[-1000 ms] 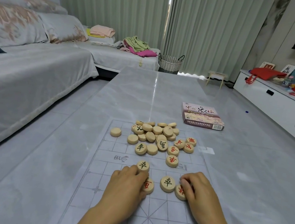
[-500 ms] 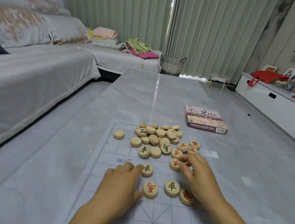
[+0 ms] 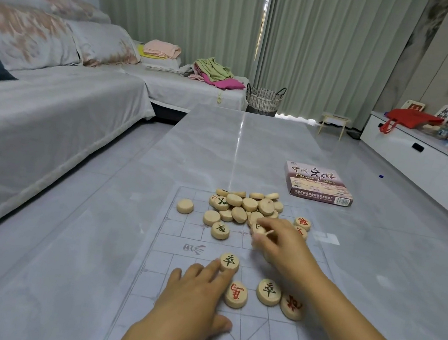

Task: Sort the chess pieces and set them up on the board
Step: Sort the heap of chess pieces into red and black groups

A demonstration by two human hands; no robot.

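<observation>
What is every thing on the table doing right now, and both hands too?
Left hand: fingers straight, fingertips touching a green-marked piece.
Right hand: pinching an edge piece of the pile.
Pile: heaped, mostly blank side up.
Lone piece: blank side up, apart.
Game box: closed, lying flat.

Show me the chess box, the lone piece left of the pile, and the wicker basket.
chess box (image 3: 316, 178), head view, lid centre.
lone piece (image 3: 185, 205), head view, top face.
wicker basket (image 3: 262, 101), head view, front wall.

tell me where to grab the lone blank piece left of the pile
Pinch the lone piece by its round rim, fingers on opposite sides, coming from above: it lies flat on the board, clear of the pile, rim free all round.
</observation>
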